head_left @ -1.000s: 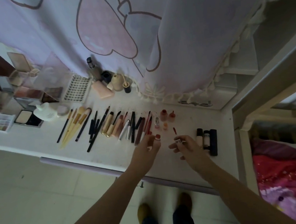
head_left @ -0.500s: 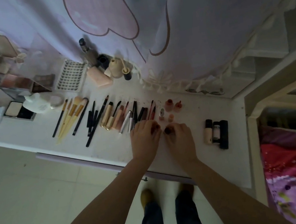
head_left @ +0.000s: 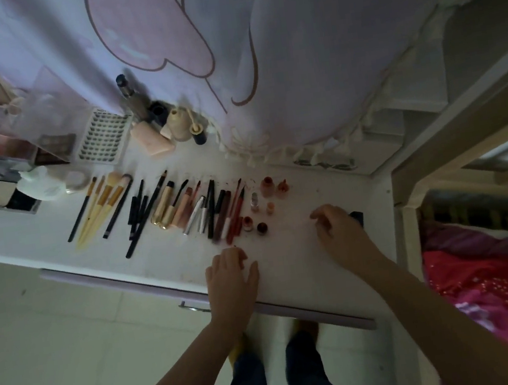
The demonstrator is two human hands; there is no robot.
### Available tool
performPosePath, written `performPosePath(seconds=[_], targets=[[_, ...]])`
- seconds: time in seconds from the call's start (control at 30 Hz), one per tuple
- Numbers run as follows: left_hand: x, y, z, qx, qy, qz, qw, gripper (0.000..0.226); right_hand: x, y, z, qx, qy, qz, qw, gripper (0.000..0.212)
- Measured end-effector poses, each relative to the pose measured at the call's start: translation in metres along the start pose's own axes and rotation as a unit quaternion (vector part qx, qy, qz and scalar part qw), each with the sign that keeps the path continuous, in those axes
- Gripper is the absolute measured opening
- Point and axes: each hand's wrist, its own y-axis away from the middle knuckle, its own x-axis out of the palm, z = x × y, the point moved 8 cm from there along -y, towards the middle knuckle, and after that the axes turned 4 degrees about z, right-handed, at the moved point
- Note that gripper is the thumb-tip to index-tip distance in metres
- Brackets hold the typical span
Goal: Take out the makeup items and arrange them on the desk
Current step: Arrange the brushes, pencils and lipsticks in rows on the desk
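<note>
Change, head view: both hands have separated since half a second ago; I see two small round pots (head_left: 254, 225) left standing at the row's end.
Left hand (head_left: 230, 281): flat, fingers relaxed, holding nothing, near the desk (head_left: 303, 260) front edge.
Right hand (head_left: 336, 230): loosely curled, apparently empty, covering the dark tubes (head_left: 357, 217).
Task status: I judge that placement complete; the tubes look next.

dim, bluish cast | light enters from upper right | soft overall blur | wide-angle bending at edges | no glare
</note>
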Motion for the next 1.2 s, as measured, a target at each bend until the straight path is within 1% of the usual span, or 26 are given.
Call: performPosePath(seconds=[0.1,0.17,0.2,0.3,0.4,0.47,0.53,0.6,0.67,0.73,0.8,0.9,0.97,1.07,1.13,1.2], targets=[[0.024,0.005,-0.059,0.117,-0.02,0.033,0.992,0.009,-0.035,-0.018,-0.023,0.016,0.058,0.006,0.998,0.019],[0.048,-0.002,-0.1,0.175,-0.024,0.067,0.982,0.02,-0.041,-0.032,-0.03,0.005,0.117,0.03,0.993,0.021],[0.06,-0.008,-0.115,0.175,-0.023,0.082,0.981,0.025,-0.04,-0.038,-0.033,0.0,0.152,0.045,0.987,0.022],[0.088,-0.032,-0.131,0.101,-0.05,0.105,0.988,0.03,-0.035,-0.051,-0.037,-0.008,0.24,0.079,0.967,0.023],[0.099,-0.046,-0.129,0.054,-0.095,0.111,0.988,0.031,-0.032,-0.058,-0.034,-0.024,0.269,0.088,0.959,0.024],[0.097,-0.048,-0.128,0.034,-0.083,0.108,0.99,0.032,-0.029,-0.061,-0.03,-0.032,0.282,0.095,0.954,0.026],[0.09,-0.048,-0.128,0.034,-0.061,0.096,0.993,0.028,-0.028,-0.063,-0.025,-0.031,0.283,0.103,0.953,0.029],[0.078,-0.044,-0.131,0.056,-0.046,0.074,0.995,0.021,-0.028,-0.062,-0.02,-0.03,0.258,0.118,0.958,0.037],[0.065,-0.039,-0.133,0.068,-0.017,0.064,0.995,0.019,-0.027,-0.058,-0.014,-0.023,0.186,0.156,0.97,0.047],[0.058,-0.035,-0.136,0.065,0.006,0.088,0.994,0.024,-0.028,-0.052,-0.007,-0.013,0.101,0.184,0.978,0.048],[0.056,-0.032,-0.139,0.06,0.003,0.134,0.989,0.03,-0.033,-0.045,0.0,-0.011,0.047,0.177,0.983,0.046],[0.045,-0.033,-0.142,0.067,0.017,0.165,0.984,0.032,-0.042,-0.033,0.009,-0.024,-0.003,0.137,0.99,0.046],[0.035,-0.031,-0.145,0.083,0.028,0.187,0.978,0.033,-0.046,-0.024,0.016,-0.04,-0.03,0.128,0.991,0.044],[0.022,-0.025,-0.145,0.095,0.046,0.207,0.973,0.033,-0.049,-0.01,0.028,-0.081,-0.035,0.125,0.988,0.038],[0.015,-0.021,-0.143,0.102,0.06,0.218,0.969,0.033,-0.046,-0.001,0.032,-0.086,-0.049,0.153,0.983,0.025],[0.01,-0.018,-0.14,0.113,0.057,0.228,0.965,0.03,-0.043,0.007,0.031,-0.067,-0.063,0.195,0.976,0.015]])
